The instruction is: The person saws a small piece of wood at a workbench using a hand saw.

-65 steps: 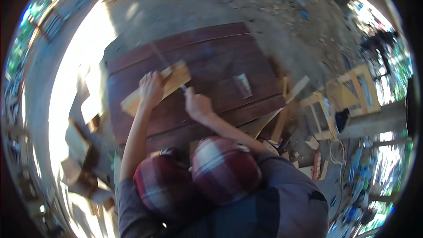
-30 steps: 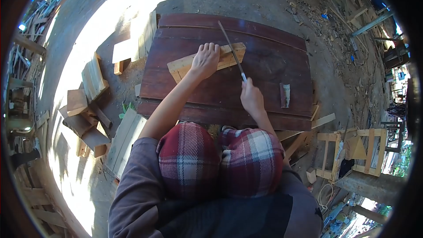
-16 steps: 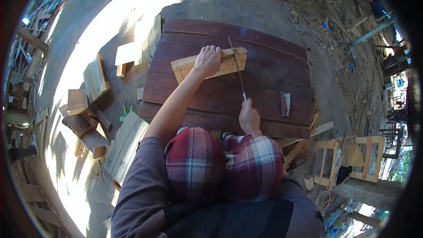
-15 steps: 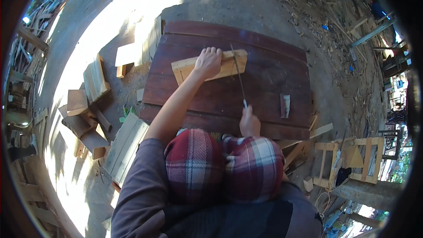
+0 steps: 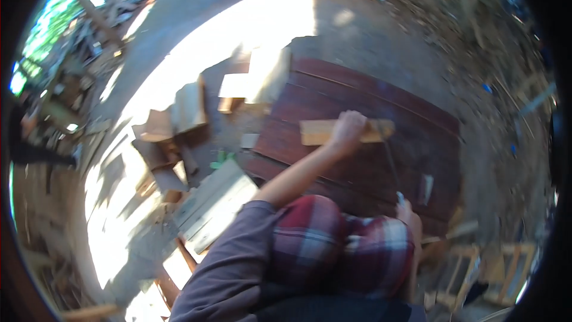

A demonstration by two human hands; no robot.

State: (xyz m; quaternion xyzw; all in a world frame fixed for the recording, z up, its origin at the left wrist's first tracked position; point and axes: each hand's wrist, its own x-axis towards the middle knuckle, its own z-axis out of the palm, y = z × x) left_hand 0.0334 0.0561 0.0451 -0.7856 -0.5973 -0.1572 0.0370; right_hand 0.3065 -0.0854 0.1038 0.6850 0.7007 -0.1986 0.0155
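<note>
My left hand is closed over the top edge of a short light-wood board. The board stands on a dark red-brown wooden panel in front of my knees. In my right hand is the pale handle of a saw. Its thin, dark blade reaches forward to the board's right end, right of my left hand. The picture is blurred, so how deep the blade sits in the wood cannot be made out.
A small strip-like piece lies on the panel's right side. Wood blocks and pale planks lie on the ground to the left. Wooden frames stand at lower right. At far left, another person's dark-clothed leg shows.
My view has swung left, so the panel, board and both hands appear further right and lower. The left hand still holds the board, the right hand still the saw.
</note>
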